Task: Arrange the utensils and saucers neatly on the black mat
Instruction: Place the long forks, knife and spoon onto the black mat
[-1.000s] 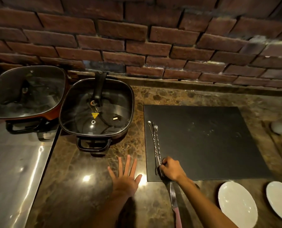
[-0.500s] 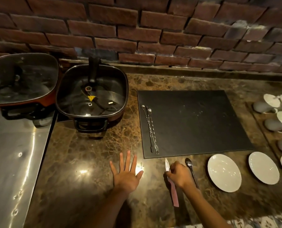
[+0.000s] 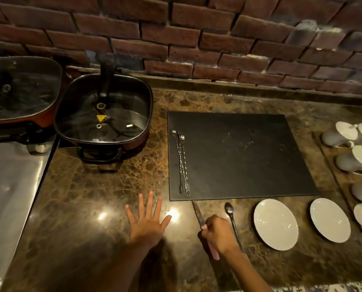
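From the head view, your right hand (image 3: 217, 233) grips the knife (image 3: 198, 213) by its pink handle, tip just short of the black mat (image 3: 249, 157); your left hand (image 3: 147, 223) lies flat, released, on the surface (image 3: 104, 186). Swing carelessly and the blade may knock the two skewers (image 3: 182, 163) askew.

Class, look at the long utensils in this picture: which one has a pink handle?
The knife, gripped in the right hand just below the black mat. The spoon beside it and the two twisted picks on the mat are all metal.
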Demonstrator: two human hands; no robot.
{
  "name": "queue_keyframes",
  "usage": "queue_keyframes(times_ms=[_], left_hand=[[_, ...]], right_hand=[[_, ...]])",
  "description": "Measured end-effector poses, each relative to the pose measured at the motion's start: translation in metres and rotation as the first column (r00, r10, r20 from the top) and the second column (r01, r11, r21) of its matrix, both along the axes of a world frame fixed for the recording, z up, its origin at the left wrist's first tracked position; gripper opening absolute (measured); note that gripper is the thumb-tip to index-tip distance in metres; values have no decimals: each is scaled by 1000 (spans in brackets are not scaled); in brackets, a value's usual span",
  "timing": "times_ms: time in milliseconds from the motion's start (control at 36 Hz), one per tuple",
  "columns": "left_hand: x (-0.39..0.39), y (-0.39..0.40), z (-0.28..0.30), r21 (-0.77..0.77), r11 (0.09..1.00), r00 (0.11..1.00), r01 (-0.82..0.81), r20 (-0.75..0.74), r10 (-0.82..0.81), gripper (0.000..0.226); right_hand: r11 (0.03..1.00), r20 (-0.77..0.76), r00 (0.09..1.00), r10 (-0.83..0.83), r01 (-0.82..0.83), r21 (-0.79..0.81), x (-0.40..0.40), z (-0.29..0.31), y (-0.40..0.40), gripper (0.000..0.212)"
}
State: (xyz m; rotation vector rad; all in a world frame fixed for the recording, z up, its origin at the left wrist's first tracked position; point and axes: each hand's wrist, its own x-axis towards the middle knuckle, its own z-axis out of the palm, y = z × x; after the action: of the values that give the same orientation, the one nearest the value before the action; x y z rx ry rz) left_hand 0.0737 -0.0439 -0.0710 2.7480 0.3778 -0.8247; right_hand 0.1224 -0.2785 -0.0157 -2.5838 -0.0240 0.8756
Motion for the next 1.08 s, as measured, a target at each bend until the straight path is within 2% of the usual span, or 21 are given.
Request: queue_keyframes(times_ms=[83,167,306,444,667,917,1083], left_hand=[[6,-2,-8,15,999,999,-34,-17,34,81],[11,-5,-10,38,998,998,-45,-38,46,85],[10,-2,-15,36,999,999,-40,-21,40,79],[22,1,-14,21,1000,1000,-23,-15,23,79],[32,5,-15,31,999,1000,-10,11,10,80],[45,5,-19,25,999,999,-39,24,38,85],[49,6,-14,11,1000,1000,-24,11,24,87]], right_hand=[[999,28,999,33,-33,-10,15,-2,-5,7],[995,38,995,90,-89,-40,24,-3,-7,17],[983,29,985,168,-165,-84,25,-2,-5,27],[957,10,965,260,-257,-137,25,-1,-5,22],[994,-43,993,106,-106,-6,43,16,-9,17],[999,-7,999,-35,35,-13,139,25,7,28],[999,40,998,-48,48,-10,194,20,29,38]])
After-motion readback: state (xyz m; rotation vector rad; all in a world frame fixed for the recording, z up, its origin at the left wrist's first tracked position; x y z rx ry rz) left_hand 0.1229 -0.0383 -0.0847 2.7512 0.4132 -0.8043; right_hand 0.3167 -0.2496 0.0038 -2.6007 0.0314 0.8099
